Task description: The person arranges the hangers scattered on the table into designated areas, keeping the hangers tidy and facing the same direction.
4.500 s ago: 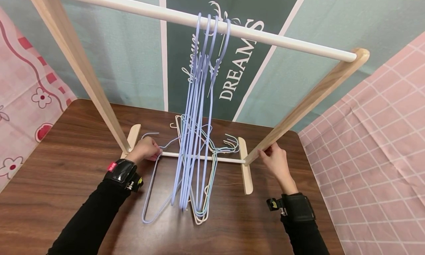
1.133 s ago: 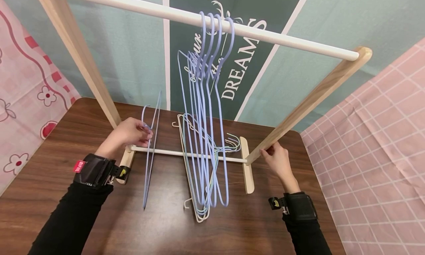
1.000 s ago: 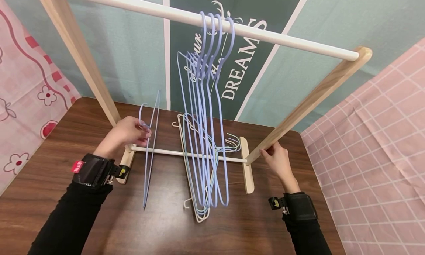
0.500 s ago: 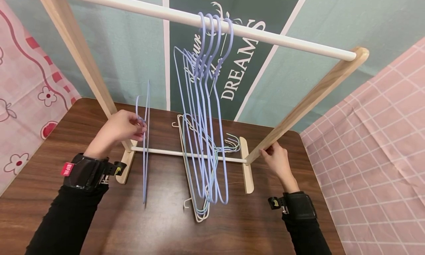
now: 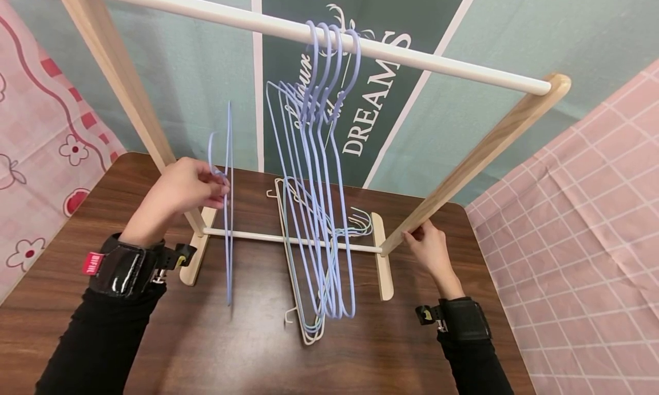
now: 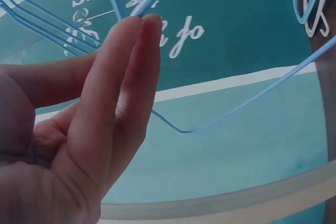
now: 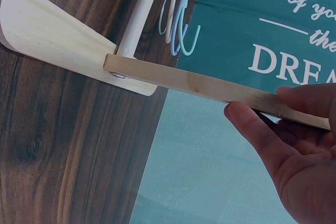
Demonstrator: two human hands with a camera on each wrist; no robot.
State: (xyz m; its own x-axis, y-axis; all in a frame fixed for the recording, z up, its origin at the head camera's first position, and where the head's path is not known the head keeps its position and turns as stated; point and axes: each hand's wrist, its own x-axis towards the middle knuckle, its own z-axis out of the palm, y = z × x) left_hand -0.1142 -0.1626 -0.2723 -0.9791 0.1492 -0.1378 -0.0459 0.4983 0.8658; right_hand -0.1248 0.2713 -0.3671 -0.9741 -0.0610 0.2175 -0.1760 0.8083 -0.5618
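Observation:
My left hand (image 5: 187, 184) pinches a blue clothes hanger (image 5: 229, 258) just below its hook, beside the left post. That hanger is upright and edge-on in the head view, its hook at the top. In the left wrist view the fingertips (image 6: 149, 24) meet at the blue wire. My right hand (image 5: 428, 247) grips the right wooden post (image 7: 184, 83) low down, thumb on one side and fingers on the other. Several blue hangers (image 5: 334, 149) hang bunched near the middle of the white top rail (image 5: 216, 13), to the right of the held one.
White and pale green hangers (image 5: 286, 252) lie on the wooden table (image 5: 247, 360) under the hanging bunch, hooks toward the right foot (image 5: 382, 263). A thin white lower bar (image 5: 257, 235) joins the posts. A printed curtain (image 5: 221, 80) covers the back.
My left hand has picked the blue hanger up off the table, turned it upright and raised it by the left post. The hanging hangers have swung. My right hand stays on the post.

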